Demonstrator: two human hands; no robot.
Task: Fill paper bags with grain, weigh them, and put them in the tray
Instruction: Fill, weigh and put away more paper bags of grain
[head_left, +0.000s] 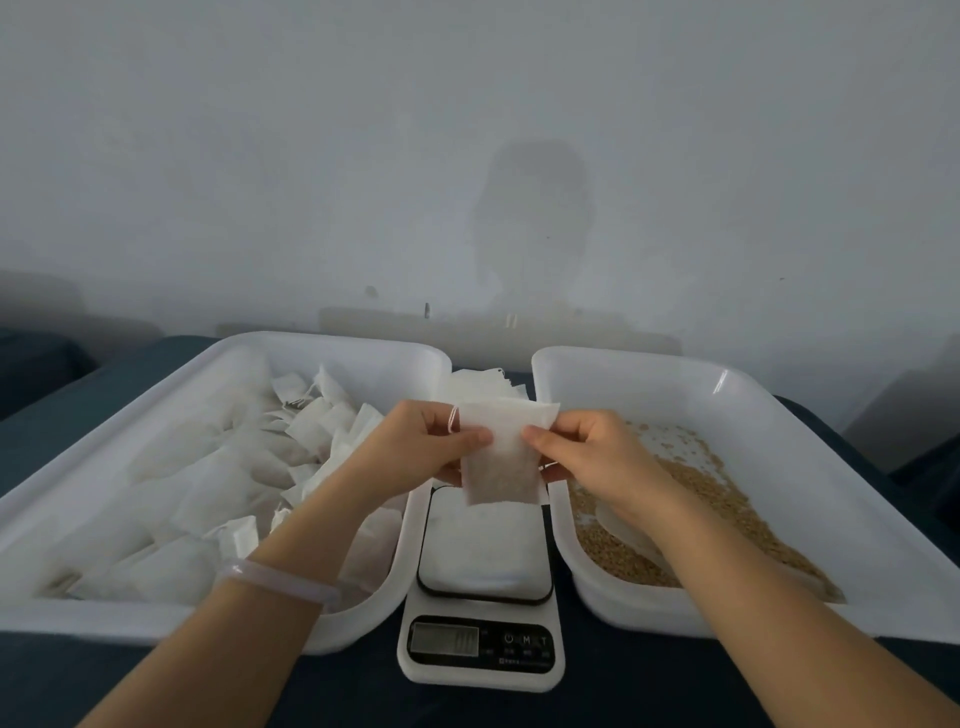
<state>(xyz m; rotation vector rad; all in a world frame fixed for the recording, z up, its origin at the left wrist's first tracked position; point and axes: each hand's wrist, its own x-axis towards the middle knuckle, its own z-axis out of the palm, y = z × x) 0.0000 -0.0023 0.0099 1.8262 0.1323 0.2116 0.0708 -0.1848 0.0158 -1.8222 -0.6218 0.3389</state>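
Note:
Both hands hold a small white paper bag (501, 457) upright in the air above the far end of the scale (483, 587). Grain shows darkly through the bag's lower half. My left hand (421, 447) pinches its left edge near the drawstring, and my right hand (587, 457) pinches its right edge. The scale is white with a dark display at the front, and its platform is bare. A white tray (104, 618) on the left holds several filled bags. Brown grain (691, 493) and a pale scoop (618, 525) lie in the white tray (779, 618) on the right.
A stack of empty paper bags (483, 382) lies behind the scale between the two trays. Everything stands on a dark blue cloth (322, 696). A pale wall rises close behind. My left wrist wears a translucent bangle (280, 584).

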